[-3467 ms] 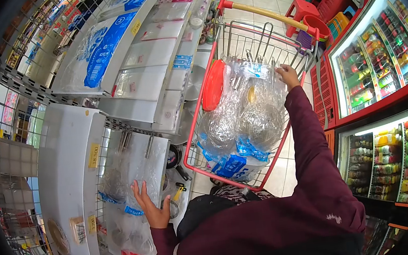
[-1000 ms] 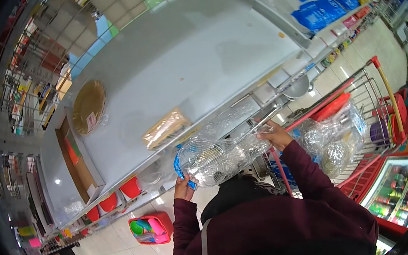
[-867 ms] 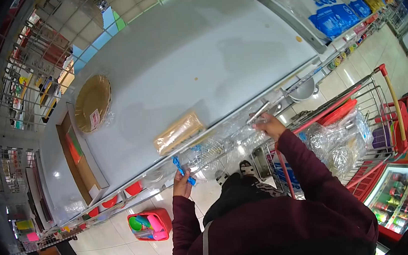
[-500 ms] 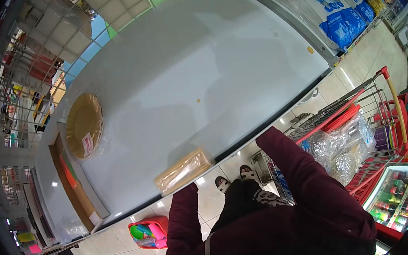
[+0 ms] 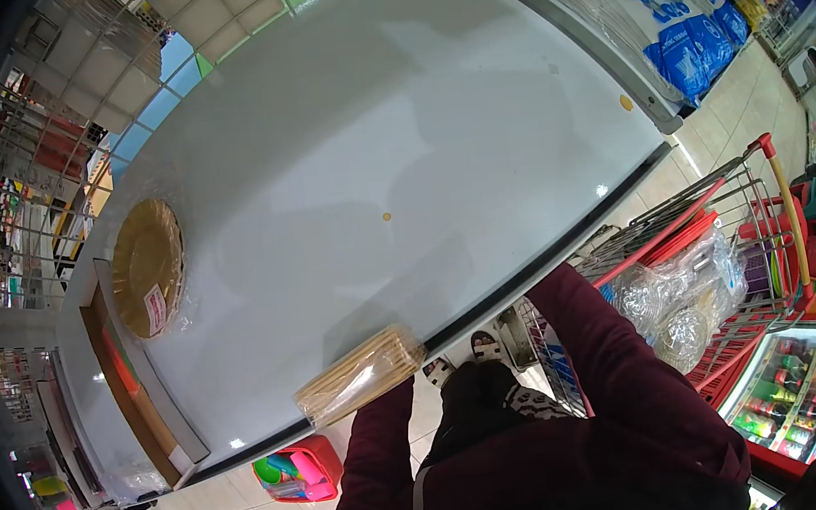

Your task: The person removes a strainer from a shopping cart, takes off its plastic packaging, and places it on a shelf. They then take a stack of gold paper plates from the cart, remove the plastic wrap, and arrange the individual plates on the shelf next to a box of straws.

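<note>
Our hands were hidden by the shelf (image 5: 473,117), so we couldn't really tell their grip; wrapped sticks (image 5: 361,376) sat by our left sleeve (image 5: 382,449).

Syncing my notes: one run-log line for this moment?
both hands: hidden by shelf | stick pack: on shelf, at front edge | cart: alongside, holding wrapped goods

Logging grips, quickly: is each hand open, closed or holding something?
Left hand: hidden by the shelf; state cannot be told.
Right hand: hidden there too; state cannot be told.
</note>
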The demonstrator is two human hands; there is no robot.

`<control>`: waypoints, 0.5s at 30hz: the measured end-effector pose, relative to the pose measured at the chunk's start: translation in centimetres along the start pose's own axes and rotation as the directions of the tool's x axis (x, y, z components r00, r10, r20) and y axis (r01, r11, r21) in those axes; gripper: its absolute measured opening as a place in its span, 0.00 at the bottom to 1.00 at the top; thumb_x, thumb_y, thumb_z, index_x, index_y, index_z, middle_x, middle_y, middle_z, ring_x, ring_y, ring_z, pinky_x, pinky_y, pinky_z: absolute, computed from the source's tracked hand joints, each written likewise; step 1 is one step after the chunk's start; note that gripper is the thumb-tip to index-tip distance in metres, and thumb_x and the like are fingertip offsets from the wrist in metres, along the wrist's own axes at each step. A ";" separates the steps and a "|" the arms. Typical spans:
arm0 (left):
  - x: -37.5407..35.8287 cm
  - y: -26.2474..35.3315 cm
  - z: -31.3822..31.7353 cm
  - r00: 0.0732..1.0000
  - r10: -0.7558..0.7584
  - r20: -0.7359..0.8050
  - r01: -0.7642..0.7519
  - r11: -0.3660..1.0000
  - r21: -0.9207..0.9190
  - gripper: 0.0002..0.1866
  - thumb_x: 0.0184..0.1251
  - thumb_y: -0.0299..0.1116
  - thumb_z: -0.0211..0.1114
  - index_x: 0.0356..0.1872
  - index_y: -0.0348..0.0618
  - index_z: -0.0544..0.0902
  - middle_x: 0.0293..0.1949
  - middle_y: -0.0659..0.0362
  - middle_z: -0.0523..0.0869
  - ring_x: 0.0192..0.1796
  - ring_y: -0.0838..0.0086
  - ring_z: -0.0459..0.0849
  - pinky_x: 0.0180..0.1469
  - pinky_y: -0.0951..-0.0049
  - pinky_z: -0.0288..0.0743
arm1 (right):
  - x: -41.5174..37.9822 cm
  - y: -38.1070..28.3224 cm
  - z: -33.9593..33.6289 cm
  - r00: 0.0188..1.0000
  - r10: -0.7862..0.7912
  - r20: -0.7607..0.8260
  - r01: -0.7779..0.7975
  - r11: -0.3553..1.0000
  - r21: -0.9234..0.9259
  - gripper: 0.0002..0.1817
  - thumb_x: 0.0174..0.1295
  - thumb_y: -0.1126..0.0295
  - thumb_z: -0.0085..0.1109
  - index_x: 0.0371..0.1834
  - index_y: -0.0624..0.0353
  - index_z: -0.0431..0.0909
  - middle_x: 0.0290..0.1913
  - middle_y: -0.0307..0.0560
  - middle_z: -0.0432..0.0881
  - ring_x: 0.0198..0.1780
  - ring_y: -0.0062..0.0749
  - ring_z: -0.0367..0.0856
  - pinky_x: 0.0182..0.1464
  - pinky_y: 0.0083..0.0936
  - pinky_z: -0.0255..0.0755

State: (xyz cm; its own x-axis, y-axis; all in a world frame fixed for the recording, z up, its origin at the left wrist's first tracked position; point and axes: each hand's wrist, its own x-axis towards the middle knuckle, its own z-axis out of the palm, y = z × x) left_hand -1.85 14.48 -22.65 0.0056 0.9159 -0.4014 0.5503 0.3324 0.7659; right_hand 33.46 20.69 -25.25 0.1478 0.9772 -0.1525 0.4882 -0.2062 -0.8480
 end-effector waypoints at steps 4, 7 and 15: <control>0.7 0.4 1.3 0.999 0.044 0.012 -0.045 0.994 0.099 0.26 0.52 0.41 0.63 0.50 0.39 0.70 0.50 0.53 0.73 0.48 0.65 0.74 0.48 0.68 0.68 | -0.5 0.0 1.7 0.997 -0.079 -0.023 0.075 0.986 -0.146 0.24 0.46 0.67 0.56 0.49 0.61 0.69 0.47 0.53 0.73 0.50 0.41 0.70 0.50 0.35 0.64; 1.7 1.0 2.4 0.996 0.086 0.031 -0.090 0.980 0.177 0.27 0.51 0.42 0.63 0.50 0.39 0.70 0.50 0.52 0.73 0.48 0.64 0.74 0.49 0.68 0.68 | 0.0 -0.8 4.1 0.990 -0.133 -0.045 0.118 0.960 -0.253 0.24 0.46 0.67 0.56 0.49 0.61 0.69 0.47 0.53 0.73 0.51 0.42 0.70 0.50 0.36 0.64; 3.1 1.2 3.8 0.978 0.170 0.118 -0.204 0.890 0.407 0.29 0.50 0.45 0.64 0.50 0.39 0.70 0.51 0.52 0.73 0.49 0.62 0.74 0.50 0.67 0.67 | -2.1 -0.4 9.9 0.944 -0.314 0.103 0.325 0.823 -0.466 0.23 0.46 0.64 0.51 0.48 0.59 0.71 0.49 0.55 0.72 0.54 0.49 0.67 0.55 0.42 0.59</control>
State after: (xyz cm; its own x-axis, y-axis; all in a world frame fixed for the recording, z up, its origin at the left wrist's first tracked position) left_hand 2.00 16.83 -24.91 0.1976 0.9260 -0.3215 0.8289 0.0173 0.5592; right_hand 24.47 19.22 -29.59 -0.1024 0.9923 0.0700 0.8509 0.1238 -0.5105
